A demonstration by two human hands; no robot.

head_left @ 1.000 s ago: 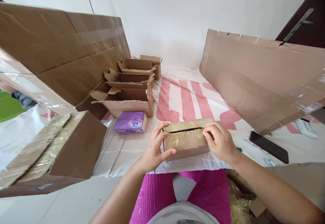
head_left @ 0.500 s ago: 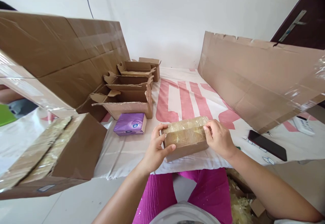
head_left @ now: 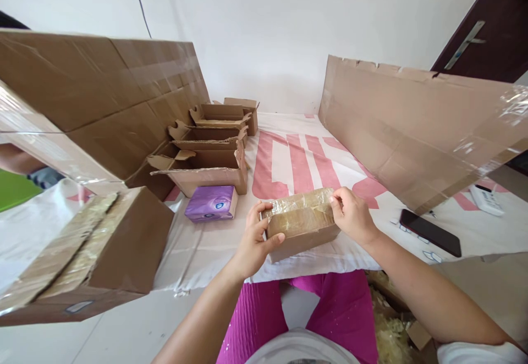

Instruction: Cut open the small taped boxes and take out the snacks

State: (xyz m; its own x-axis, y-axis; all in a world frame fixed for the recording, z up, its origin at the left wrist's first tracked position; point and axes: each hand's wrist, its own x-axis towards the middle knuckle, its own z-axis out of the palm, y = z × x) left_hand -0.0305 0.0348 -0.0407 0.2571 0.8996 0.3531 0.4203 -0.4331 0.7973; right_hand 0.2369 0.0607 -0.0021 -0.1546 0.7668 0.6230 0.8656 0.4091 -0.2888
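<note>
A small cardboard box with wrinkled yellowish packing tape over its top lies near the table's front edge. My left hand is closed on the box's left end, thumb on the near side and fingers over the top edge. At the upper right corner, my right hand pinches the edge of the tape between thumb and forefinger. Its fingertips partly cover that corner. Just left of the box sits a purple tissue pack.
Several open cardboard boxes stand in a row behind the tissue pack. A larger taped box is at the left. Tall cardboard panels flank the table, one at right. A phone lies right; crumpled tape is below.
My right hand has shifted slightly up and left at the box's corner, still pinching. The left hand keeps its hold. The view has turned slightly.
</note>
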